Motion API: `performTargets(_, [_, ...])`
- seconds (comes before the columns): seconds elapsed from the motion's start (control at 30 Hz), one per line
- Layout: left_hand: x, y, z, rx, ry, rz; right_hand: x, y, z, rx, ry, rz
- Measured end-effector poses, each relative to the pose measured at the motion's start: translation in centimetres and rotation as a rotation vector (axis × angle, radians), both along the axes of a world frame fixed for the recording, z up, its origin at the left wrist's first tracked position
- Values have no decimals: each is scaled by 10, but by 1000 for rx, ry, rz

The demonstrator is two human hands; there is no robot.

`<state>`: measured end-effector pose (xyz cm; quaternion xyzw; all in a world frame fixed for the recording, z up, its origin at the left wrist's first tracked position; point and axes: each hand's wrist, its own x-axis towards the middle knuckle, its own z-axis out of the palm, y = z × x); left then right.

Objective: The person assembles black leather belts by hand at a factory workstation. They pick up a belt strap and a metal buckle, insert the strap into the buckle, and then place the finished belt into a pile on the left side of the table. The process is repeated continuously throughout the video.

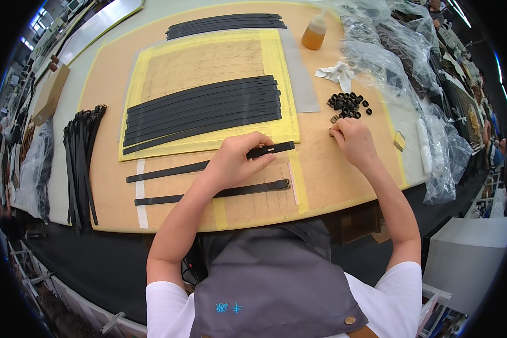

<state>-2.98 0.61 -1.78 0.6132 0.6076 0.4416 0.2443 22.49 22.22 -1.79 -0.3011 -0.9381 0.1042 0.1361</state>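
My left hand (238,159) is closed on the slotted end of a black strap (269,150), whose tail runs left under my wrist across the table. Nearer to me lies a second black strap (253,188) with a metal buckle (287,184) at its right end; my left forearm crosses over it. My right hand (353,139) pinches at the near edge of a pile of small dark rings (346,104). Whatever is between its fingertips is mostly hidden. Beyond my left hand, several flat black straps (205,112) lie side by side on a yellow-taped board (208,56).
A bundle of black straps (83,163) hangs over the table's left edge. More straps (225,26) lie at the back. A bottle of amber liquid (314,32), a white cloth (338,73), a small yellow block (399,141) and clear plastic wrap (388,62) are toward the right.
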Motion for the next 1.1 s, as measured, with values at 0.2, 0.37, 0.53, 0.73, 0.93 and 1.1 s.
performTargets(0.2, [0, -3, 1, -53, -62, -9, 1, 4, 7, 60, -82, 180])
performTargets(0.37, [2, -6, 6, -26, -103, -28, 2, 17, 12, -112, -60, 142])
performTargets(0.53, [4, -8, 10, 10, -181, -49, -20, -25, 13, -831, 358, 151])
performTargets(0.73, [2, -10, 12, -41, -253, -94, -32, -62, 10, -1049, 483, 341])
performTargets(0.93, [-3, -14, 19, -145, -223, -155, -41, -68, 28, -958, 346, 434])
performTargets(1.1, [2, -15, 20, -224, -248, -177, -52, -75, 33, -772, 234, 547])
